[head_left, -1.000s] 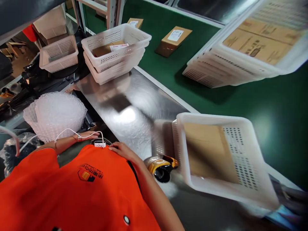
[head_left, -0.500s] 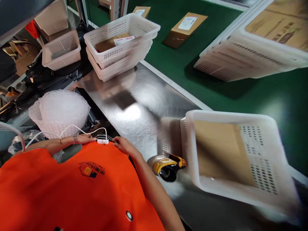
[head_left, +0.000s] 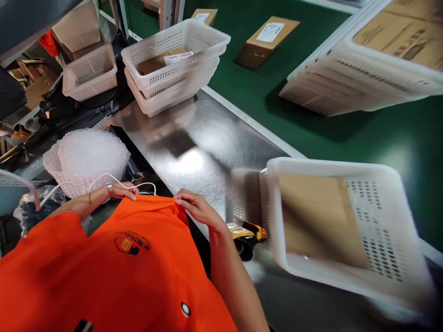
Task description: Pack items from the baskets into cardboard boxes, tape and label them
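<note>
My left hand point(head_left: 124, 190), with a watch point(head_left: 110, 189) on its wrist, pinches the front edge of the orange shirt point(head_left: 104, 272) I wear. At the other end of the same edge, my right hand point(head_left: 195, 206) grips the cloth between thumb and fingers. The edge is stretched between them. A white cable point(head_left: 104, 176) loops past my left hand, and its end is hidden behind the cloth. Right of my right forearm lies a tape dispenser-like black and yellow tool point(head_left: 247, 237), partly covered by the arm.
A white basket point(head_left: 391, 221) holding a flat carton point(head_left: 318, 216) stands at right on the metal table point(head_left: 180, 138). Stacked baskets point(head_left: 173, 87) stand farther back. Bubble wrap point(head_left: 90, 157) lies at left. Cartons point(head_left: 272, 34) sit on the green belt point(head_left: 332, 133).
Both hands have lifted the shirt's front edge, and my right hand has moved right. The white plug block at the cable's end, visible before, is now covered by the cloth.
</note>
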{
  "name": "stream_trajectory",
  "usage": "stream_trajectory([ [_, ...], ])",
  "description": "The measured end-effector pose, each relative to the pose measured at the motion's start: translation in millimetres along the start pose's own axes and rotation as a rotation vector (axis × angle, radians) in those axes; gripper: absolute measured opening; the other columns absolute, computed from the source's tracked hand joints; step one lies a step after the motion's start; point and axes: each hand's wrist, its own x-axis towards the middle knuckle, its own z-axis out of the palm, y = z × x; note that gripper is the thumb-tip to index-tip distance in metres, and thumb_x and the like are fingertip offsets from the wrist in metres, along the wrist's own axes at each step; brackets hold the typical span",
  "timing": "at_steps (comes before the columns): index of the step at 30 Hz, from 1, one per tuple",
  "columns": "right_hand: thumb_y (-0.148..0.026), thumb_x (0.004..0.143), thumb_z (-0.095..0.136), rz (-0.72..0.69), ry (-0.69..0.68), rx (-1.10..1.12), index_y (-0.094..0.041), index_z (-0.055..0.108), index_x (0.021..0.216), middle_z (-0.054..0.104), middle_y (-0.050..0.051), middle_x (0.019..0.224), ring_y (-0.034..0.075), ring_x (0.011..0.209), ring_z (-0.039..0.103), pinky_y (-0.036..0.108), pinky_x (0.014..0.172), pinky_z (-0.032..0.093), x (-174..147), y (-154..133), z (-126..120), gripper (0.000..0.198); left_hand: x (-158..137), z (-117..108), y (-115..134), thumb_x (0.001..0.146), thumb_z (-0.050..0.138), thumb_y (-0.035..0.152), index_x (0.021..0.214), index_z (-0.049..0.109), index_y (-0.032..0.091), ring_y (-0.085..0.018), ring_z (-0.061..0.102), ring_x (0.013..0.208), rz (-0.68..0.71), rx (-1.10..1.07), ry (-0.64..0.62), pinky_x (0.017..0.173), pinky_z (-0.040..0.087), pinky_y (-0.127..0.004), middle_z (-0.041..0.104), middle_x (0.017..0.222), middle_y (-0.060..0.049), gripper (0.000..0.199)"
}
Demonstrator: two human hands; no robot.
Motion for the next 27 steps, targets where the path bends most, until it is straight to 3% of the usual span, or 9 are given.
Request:
stream_trajectory([
  [2,-0.052,0.098,0.065,0.107,0.103,-0.027,-0.021,0.082,0.096,0.077,0.009,0.1,0.027,0.099,0.071,0.041,0.097,0.056,14.6,15.7,7.5,0.036,18.3,2.5,-7.8,0.064,0.098,0.063,0.082,0.065,0.017,-0.011,0.044,0.06,-0.04,-0.11,-0.016,0.054,0.028,-0.025,0.056,0.067,0.003,0.06],
  [5,-0.051,0.094,0.065,0.262,0.131,-0.036,-0.02,0.08,0.093,0.08,0.01,0.104,0.029,0.103,0.073,0.047,0.105,0.056,28.5,36.5,27.1,0.035,39.6,4.7,-21.6,0.059,0.1,0.062,0.078,0.06,0.019,-0.009,0.039,0.057,-0.128,-0.198,0.002,0.054,0.021,-0.025,0.054,0.065,0.003,0.062],
  [9,-0.062,0.1,0.059,0.24,0.161,0.15,-0.023,0.078,0.126,0.081,0.009,0.127,0.027,0.117,0.073,0.044,0.108,0.057,21.4,31.3,43.8,0.051,50.6,0.5,-29.3,0.077,0.09,0.058,0.089,0.063,0.019,-0.012,0.045,0.064,-0.115,-0.255,0.168,0.058,0.027,-0.026,0.057,0.071,0.002,0.049],
  [12,-0.065,0.1,0.062,0.188,0.133,0.19,-0.025,0.075,0.135,0.078,0.009,0.139,0.027,0.125,0.071,0.041,0.111,0.055,21.8,10.4,45.3,0.055,55.1,-1.9,-21.9,0.091,0.081,0.056,0.097,0.067,0.017,-0.014,0.054,0.077,-0.057,-0.319,0.211,0.064,0.035,-0.027,0.063,0.08,-0.001,0.042],
  [16,-0.067,0.092,0.071,0.209,-0.024,0.118,-0.021,0.078,0.099,0.079,0.005,0.099,0.022,0.091,0.07,0.035,0.086,0.056,49.5,-7.4,47.4,0.048,58.4,-1.0,-7.1,0.089,0.082,0.064,0.099,0.071,0.014,-0.017,0.06,0.08,-0.057,-0.314,0.103,0.066,0.041,-0.027,0.068,0.084,-0.004,0.052],
  [20,-0.072,0.081,0.078,0.217,0.012,0.183,-0.022,0.068,0.079,0.064,-0.003,0.071,0.015,0.068,0.054,0.029,0.066,0.044,73.9,-22.5,50.4,0.051,59.4,-0.1,1.1,0.083,0.087,0.066,0.102,0.077,0.013,-0.017,0.065,0.082,-0.014,-0.233,-0.033,0.071,0.047,-0.027,0.075,0.093,-0.007,0.057],
  [22,-0.07,0.082,0.08,0.137,-0.009,0.239,-0.022,0.069,0.077,0.064,-0.003,0.071,0.015,0.068,0.054,0.028,0.066,0.044,67.9,-37.0,49.8,0.05,61.8,0.9,2.6,0.089,0.082,0.065,0.099,0.078,0.014,-0.017,0.064,0.08,0.029,-0.135,-0.008,0.072,0.046,-0.027,0.076,0.092,-0.006,0.053],
  [25,-0.066,0.086,0.082,-0.048,-0.226,0.203,-0.022,0.07,0.07,0.066,0.0,0.072,0.016,0.069,0.056,0.03,0.067,0.044,36.3,-58.4,42.6,0.048,65.0,3.4,2.2,0.092,0.083,0.055,0.096,0.078,0.015,-0.017,0.062,0.081,0.078,-0.031,0.088,0.075,0.047,-0.028,0.076,0.09,-0.005,0.041],
  [27,-0.067,0.091,0.078,-0.013,-0.329,0.126,-0.021,0.069,0.065,0.063,0.0,0.067,0.015,0.064,0.052,0.03,0.062,0.04,12.8,-61.8,33.6,0.053,64.2,4.7,0.3,0.09,0.086,0.046,0.096,0.079,0.014,-0.018,0.063,0.086,0.09,-0.018,0.116,0.081,0.049,-0.028,0.076,0.091,-0.005,0.034],
])
